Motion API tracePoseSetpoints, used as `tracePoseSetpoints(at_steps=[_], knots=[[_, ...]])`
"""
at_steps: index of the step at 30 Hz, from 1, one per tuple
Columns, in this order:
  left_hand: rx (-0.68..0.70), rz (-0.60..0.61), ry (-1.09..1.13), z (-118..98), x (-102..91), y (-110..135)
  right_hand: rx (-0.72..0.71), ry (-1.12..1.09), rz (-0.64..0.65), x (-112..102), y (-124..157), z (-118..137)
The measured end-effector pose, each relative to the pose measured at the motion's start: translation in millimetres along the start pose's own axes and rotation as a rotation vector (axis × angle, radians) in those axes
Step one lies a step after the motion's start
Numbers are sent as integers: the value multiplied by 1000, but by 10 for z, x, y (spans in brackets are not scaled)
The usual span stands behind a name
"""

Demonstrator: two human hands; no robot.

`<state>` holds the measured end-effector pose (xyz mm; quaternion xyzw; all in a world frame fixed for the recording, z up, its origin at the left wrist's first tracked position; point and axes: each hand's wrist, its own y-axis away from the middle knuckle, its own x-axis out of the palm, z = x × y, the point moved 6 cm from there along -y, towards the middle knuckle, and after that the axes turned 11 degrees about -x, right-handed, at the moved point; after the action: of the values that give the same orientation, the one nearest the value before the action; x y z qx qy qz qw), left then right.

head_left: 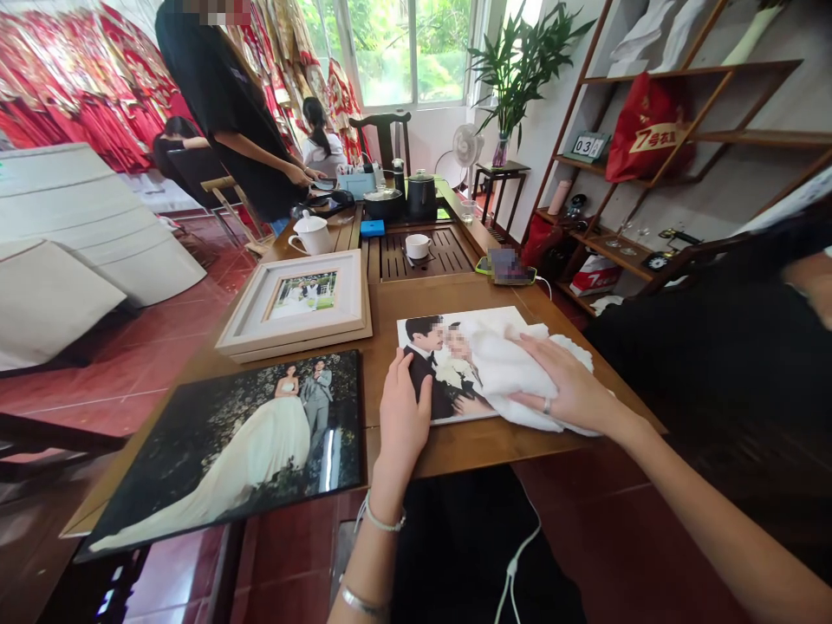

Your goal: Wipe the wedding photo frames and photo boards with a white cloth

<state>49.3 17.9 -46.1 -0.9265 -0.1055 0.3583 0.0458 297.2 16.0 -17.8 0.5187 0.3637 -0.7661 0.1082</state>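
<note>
A wedding photo print point(448, 355) lies flat on the wooden table point(455, 446) in front of me. My left hand point(403, 412) rests flat on the print's near left corner, fingers stretched out. My right hand point(562, 386) presses a white cloth point(513, 368) onto the right part of the print, fingers spread over the cloth. A large dark glossy wedding photo panel point(234, 446) lies to the left at the table's corner. Behind it lies a white-framed photo point(299, 299).
Farther up the table are a tea tray point(425, 251) with a white cup point(417, 246), a white teapot point(312, 234), dark kettles point(421, 195) and a phone point(510, 264). A person in black point(227, 104) stands at the far left side. Shelves point(650, 139) stand on the right.
</note>
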Motion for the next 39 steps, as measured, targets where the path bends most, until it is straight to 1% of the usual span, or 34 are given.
tracePoseSetpoints(at_steps=[3,6,10,14,16,18,20,22,25,28,31,33,35,39], knots=[[2,4,1,7,1,-2,-7,-16,40,-34,60,64],[14,-5,24,11,-4,-5,38,-26,95,-9,-62,-32],[17,1,30,11,-7,-9,52,-47,94,86,-454,-211],[3,8,18,7,-10,-10,49,-77,86,221,-878,-318],[4,3,10,3,-6,-7,54,-70,94,272,-1022,-334],[8,-8,-2,1,5,-1,44,-55,103,300,-1093,-310],[12,-25,-9,1,16,5,12,-44,104,306,-1080,-238],[21,-44,-6,-3,22,12,-22,-38,96,297,-982,-126],[35,-60,1,-15,21,19,-61,-38,94,276,-723,87],[36,-50,-1,-21,18,20,-75,-52,111,251,-443,284],[39,-40,9,-20,7,18,-68,-64,113,209,-278,386],[43,-32,6,-17,5,16,-61,-74,120,194,-267,384],[48,-24,-12,-17,6,15,-56,-84,141,206,-337,338],[52,-18,-44,-18,9,16,-52,-63,155,284,-655,192]])
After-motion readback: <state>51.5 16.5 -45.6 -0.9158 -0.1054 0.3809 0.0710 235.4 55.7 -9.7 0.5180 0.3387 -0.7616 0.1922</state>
